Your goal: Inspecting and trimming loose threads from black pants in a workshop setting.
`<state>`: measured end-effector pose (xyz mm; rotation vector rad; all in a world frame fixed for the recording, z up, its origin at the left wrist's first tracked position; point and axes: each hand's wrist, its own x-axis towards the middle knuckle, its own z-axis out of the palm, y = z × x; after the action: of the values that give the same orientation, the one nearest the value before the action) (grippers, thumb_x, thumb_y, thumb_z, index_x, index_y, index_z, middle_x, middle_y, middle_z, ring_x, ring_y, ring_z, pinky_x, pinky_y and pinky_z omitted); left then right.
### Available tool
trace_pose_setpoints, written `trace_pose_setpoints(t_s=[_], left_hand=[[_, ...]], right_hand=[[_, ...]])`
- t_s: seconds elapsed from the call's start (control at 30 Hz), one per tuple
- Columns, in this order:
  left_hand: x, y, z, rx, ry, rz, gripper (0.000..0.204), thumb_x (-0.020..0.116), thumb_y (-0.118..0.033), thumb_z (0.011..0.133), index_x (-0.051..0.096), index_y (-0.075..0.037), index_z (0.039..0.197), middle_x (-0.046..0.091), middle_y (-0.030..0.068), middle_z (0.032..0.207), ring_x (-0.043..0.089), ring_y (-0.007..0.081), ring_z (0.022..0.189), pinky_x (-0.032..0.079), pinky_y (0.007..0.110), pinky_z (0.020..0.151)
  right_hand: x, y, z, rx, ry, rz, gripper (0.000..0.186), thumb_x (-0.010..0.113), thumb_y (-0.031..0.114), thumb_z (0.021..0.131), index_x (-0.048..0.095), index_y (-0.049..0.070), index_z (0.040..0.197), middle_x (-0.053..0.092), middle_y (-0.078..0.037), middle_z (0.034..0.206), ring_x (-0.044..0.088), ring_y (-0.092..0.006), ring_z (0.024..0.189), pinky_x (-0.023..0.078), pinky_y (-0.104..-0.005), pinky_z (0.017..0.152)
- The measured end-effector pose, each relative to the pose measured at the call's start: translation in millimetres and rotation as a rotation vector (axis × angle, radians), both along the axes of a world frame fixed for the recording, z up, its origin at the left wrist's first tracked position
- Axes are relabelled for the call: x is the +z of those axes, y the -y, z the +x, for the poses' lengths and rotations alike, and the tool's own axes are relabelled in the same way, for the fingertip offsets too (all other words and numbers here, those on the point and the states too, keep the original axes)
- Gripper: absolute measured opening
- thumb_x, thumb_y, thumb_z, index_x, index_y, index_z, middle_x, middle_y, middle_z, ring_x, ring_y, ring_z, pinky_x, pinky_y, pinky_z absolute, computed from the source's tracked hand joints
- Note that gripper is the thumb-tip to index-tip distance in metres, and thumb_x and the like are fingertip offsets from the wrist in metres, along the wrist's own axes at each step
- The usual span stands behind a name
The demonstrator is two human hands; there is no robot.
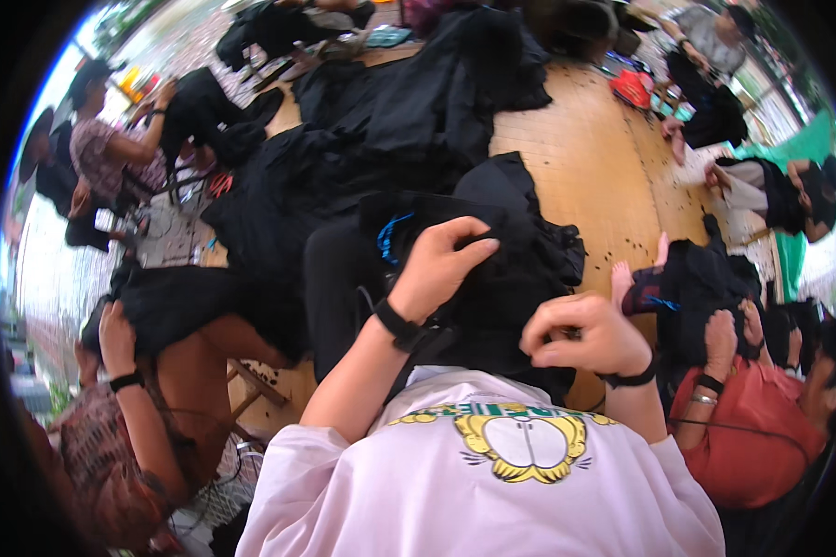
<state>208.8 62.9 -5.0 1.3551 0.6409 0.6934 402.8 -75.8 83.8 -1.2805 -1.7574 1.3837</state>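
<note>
Black cloth [520, 200] lies over my lap in the middle of the head view, with a loop of blue cord or thread [388, 234] on it. My left hand [450, 260] is closed on the cloth, thumb and forefinger pinching it just right of the blue loop. My right hand [585, 339] is raised over the cloth, lower and to the right, its fingers curled in toward the thumb; whatever it may hold is too small or hidden to make out. Dark bands are on both my wrists.
Co-workers sit around me, left [121, 148] and far right [790, 195]; those beside me [111, 418] [752, 436] also handle dark cloth. A large black heap [390, 102] lies ahead on wooden flooring [585, 139] scattered with small dark bits. Red items [632, 88] lie at the back right.
</note>
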Motion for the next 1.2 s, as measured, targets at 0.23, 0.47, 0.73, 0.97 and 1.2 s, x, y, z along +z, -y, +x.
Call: trace_pose_setpoints(t_s=[0.23,0.47,0.73,0.97,1.2], left_hand=[[-20.8,10.9,6.5,0.158,0.081,0.199,0.025,0.073,-0.016,0.086,0.07,0.003,0.102,0.073,0.0137,0.091,0.068,0.018,0.084,0.053,0.031,0.078],[-39.0,19.2,-1.7,0.076,0.165,0.123,0.025,0.075,-0.016,0.082,0.07,0.003,0.098,0.072,0.0136,0.089,0.067,0.021,0.082,0.052,0.031,0.079],[-33.0,-16.0,-89.4,0.046,0.262,0.171,0.024,0.07,-0.018,0.088,0.073,0.0,0.103,0.074,0.0092,0.095,0.069,0.0167,0.09,0.053,0.029,0.083],[-215.7,-30.3,-306.7,0.439,-0.07,-0.445,0.022,0.066,-0.022,0.096,0.066,-0.006,0.11,0.059,-0.0048,0.083,0.053,0.0045,0.074,0.042,0.02,0.063],[-441.1,110.9,-333.7,0.386,-1.364,-0.153,0.048,0.075,-0.018,0.08,0.061,-0.002,0.123,0.067,0.0216,0.114,0.063,0.0362,0.11,0.051,0.043,0.094]], right_hand=[[-56.0,16.1,-58.8,-0.009,0.577,0.498,0.026,0.068,-0.001,0.075,0.068,0.001,0.101,0.066,-0.015,0.098,0.061,-0.0358,0.093,0.049,-0.0448,0.081],[-46.7,23.2,-78.8,-0.035,0.68,0.505,0.023,0.065,-0.003,0.08,0.069,0.001,0.102,0.069,-0.014,0.106,0.062,-0.0322,0.103,0.044,-0.0411,0.097],[-53.2,2.5,-59.0,-0.54,0.713,0.541,0.017,0.062,-0.003,0.093,0.069,-0.001,0.108,0.069,-0.013,0.108,0.067,-0.0216,0.097,0.052,-0.0301,0.084],[-46.2,0.0,-57.3,-0.754,0.562,0.492,0.021,0.062,-0.003,0.093,0.057,-0.002,0.114,0.07,-0.011,0.09,0.069,-0.0141,0.084,0.053,-0.0248,0.075],[-48.5,4.9,-72.3,-0.764,0.578,0.462,0.028,0.054,-0.006,0.096,0.048,-0.002,0.123,0.065,-0.009,0.094,0.064,-0.0139,0.088,0.049,-0.0252,0.087]])
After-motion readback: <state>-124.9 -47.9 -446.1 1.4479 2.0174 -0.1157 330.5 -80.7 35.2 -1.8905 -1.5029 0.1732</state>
